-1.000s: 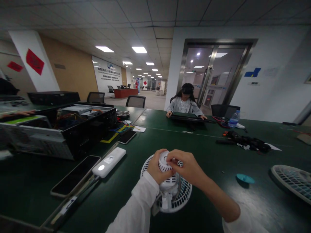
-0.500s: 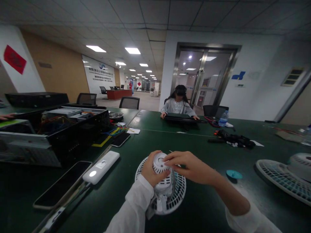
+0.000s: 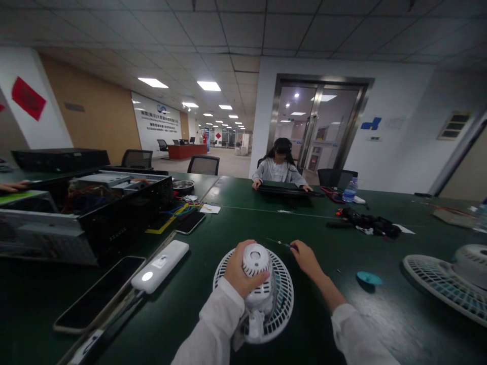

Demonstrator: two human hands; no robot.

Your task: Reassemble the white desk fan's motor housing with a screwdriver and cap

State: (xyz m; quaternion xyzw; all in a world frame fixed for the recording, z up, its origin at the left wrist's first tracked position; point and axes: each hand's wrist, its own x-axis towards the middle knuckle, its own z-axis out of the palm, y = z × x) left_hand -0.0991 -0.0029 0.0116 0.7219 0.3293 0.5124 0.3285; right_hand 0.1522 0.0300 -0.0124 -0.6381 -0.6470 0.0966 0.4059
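Observation:
A white electric fan (image 3: 257,291) lies grille-down on the green table in front of me, its rounded motor housing pointing up. My left hand (image 3: 239,271) is wrapped round that housing from the left, thumb across its near side. Just beyond the fan on the right, my right hand (image 3: 306,261) pinches the dark handle end of a thin screwdriver (image 3: 280,243), which lies low over the table with its shaft pointing left. A small blue round cap (image 3: 369,278) rests on the table to the right of this hand.
An opened black computer case (image 3: 125,223) stands at left, near a white power bank (image 3: 162,266) and two phones. A second fan (image 3: 452,284) lies at the right edge. Across the table, a person (image 3: 281,167) holds a flat black panel (image 3: 285,191) near a water bottle (image 3: 350,190).
My right hand has left the top of the motor housing and moved right to the screwdriver on the table. My left hand keeps its hold on the fan. The view has tilted slightly up.

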